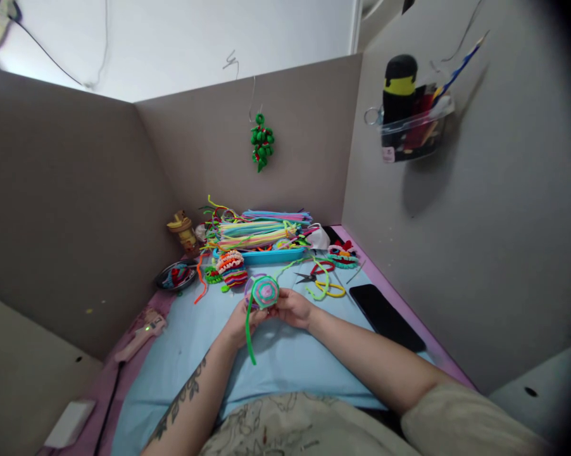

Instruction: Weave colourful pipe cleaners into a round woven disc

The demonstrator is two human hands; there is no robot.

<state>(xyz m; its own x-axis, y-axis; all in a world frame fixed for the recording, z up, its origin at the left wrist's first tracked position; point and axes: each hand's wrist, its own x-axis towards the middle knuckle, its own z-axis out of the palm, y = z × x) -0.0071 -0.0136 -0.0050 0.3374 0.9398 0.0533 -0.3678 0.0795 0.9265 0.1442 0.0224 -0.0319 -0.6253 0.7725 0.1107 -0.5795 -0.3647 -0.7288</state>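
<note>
A: Near the middle of the blue mat (pixel 181 354), which items do the hands hold?

B: Left hand (pixel 240 324) and right hand (pixel 292 308) both close around a round woven disc (pixel 265 292) of pink and green pipe cleaners; a green pipe cleaner (pixel 249 332) trails from it toward the near edge.

A: What lies toward the far edge?

B: A blue tray (pixel 271 256) heaped with pipe cleaners; scissors (pixel 314 273) just right of the disc; a black phone (pixel 385 316) along the right edge; a glue gun (pixel 140 335) at the left edge.
</note>
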